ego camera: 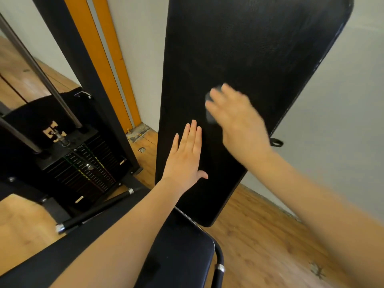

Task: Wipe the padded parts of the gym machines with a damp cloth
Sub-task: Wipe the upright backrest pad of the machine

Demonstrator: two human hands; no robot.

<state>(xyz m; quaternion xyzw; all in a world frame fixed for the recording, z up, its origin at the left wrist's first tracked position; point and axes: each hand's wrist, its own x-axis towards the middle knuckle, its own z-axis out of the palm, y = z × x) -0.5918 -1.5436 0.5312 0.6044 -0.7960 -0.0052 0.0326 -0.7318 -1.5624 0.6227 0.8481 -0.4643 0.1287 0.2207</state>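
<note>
Back pad (239, 48): long, black, leather-look upholstery, rounded corners, stitched edge, standing steeply inclined near pale wall; faint sheen and streaks on upper part. Seat pad (182, 252): dark, flat, just below back pad's lower end, partly hidden by forearm. Cloth (209, 104): small, grey, blurred, pressed against back pad's middle under right hand (234, 117), only edge showing past fingers. Left hand (185, 156): flat, fingers straight and together, palm resting on lower part of back pad.
</note>
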